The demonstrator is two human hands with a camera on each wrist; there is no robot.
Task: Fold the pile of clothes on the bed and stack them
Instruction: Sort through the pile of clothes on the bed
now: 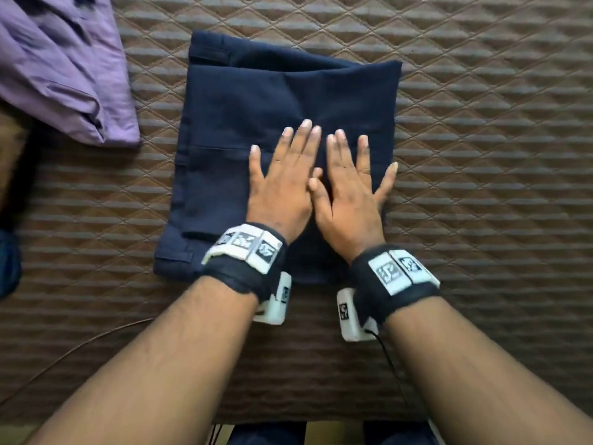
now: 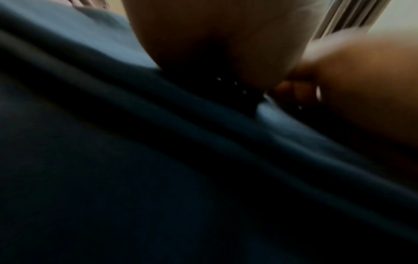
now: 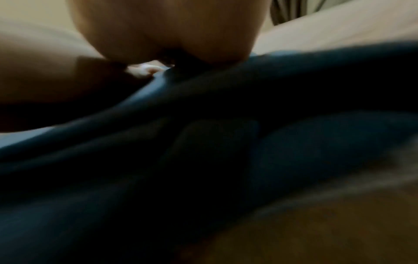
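A folded navy garment (image 1: 237,117) lies flat in the middle of the brown quilted bed cover (image 1: 481,123). Both hands lie side by side on its near right part, palms down. My left hand (image 1: 282,178) has its fingers straight and spread on the cloth. My right hand (image 1: 349,184) presses flat beside it, its little finger at the garment's right edge. The wrist views are dark and blurred: navy cloth (image 2: 158,160) fills the left one, and navy cloth (image 3: 226,142) under the palm fills the right one.
A crumpled purple garment (image 1: 61,69) lies at the far left of the bed. Some dark blue cloth (image 1: 8,261) shows at the left edge. A thin cable (image 1: 80,345) runs over the cover near my left forearm. Bare quilt stretches to the right.
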